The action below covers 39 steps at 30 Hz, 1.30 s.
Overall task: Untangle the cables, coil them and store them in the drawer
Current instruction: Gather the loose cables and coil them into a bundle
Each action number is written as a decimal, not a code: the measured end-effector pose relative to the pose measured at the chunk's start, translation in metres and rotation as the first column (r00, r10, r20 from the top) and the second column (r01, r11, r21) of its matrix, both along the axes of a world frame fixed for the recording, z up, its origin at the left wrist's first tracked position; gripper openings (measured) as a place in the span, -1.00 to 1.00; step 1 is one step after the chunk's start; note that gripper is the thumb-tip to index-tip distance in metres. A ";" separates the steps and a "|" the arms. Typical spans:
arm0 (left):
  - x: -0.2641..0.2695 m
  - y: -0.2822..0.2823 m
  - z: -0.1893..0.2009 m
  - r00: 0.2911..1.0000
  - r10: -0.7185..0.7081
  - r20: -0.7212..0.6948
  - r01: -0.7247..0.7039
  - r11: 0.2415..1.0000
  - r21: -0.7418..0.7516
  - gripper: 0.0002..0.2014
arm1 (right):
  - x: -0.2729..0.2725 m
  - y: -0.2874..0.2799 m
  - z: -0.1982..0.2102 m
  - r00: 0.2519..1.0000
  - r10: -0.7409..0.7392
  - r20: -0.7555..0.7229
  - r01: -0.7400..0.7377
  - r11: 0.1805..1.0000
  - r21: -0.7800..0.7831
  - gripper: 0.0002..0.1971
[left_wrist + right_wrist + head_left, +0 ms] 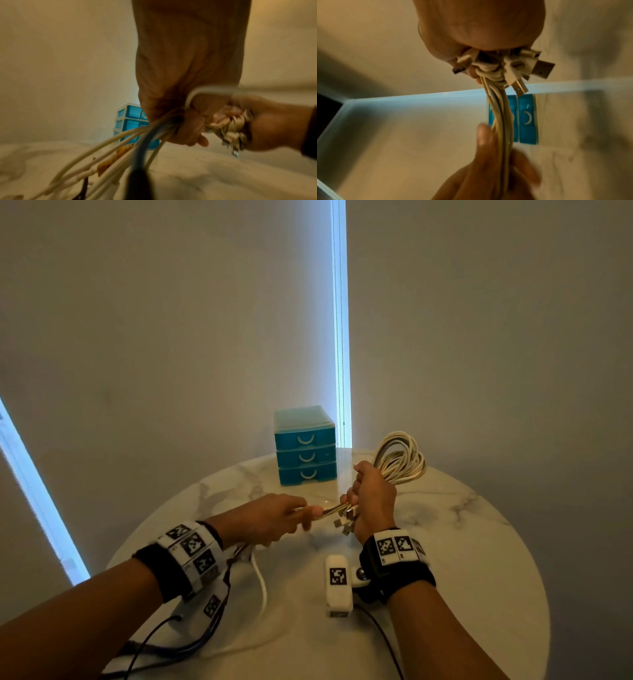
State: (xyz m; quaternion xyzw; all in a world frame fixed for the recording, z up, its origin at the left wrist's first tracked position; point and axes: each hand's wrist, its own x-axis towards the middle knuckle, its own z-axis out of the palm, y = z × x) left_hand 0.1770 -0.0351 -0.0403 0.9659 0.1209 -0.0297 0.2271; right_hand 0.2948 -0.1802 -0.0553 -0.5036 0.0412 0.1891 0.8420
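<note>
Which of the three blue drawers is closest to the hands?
The bottom drawer, the lowest of the stack and sitting on the table. It lies nearest the left hand and right hand; the other two are stacked above it.

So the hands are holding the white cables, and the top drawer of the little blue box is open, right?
Not quite. Both hands, left and right, do hold the white cables, but the top drawer of the little blue box is closed, like the two below it. The head view shows this.
</note>
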 end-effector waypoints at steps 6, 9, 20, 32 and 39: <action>-0.015 -0.006 0.014 0.995 0.023 -0.096 -0.016 0.996 0.082 -0.39 | 0.012 -0.003 -0.001 0.981 -0.161 0.107 0.179 0.967 -0.184 -0.73; -0.022 -0.006 0.020 0.983 -0.079 -0.166 0.125 0.949 0.289 -0.41 | 0.015 -0.009 -0.002 0.933 -0.198 0.302 0.294 0.902 -0.316 -0.62; -0.046 0.004 0.066 0.960 -0.242 0.143 0.187 0.929 0.319 -0.57 | -0.018 0.006 -0.005 0.777 0.472 0.418 -0.031 0.691 -0.723 -0.01; -0.014 0.028 0.083 0.964 -0.024 0.264 -0.023 0.985 0.174 -0.62 | -0.048 0.033 -0.007 0.483 0.866 0.129 -0.547 0.414 -0.728 0.01; -0.001 0.035 0.083 0.993 -0.075 0.096 0.055 0.980 0.192 -0.55 | -0.051 0.030 -0.015 0.542 0.840 -0.022 -0.752 0.473 -0.458 -0.90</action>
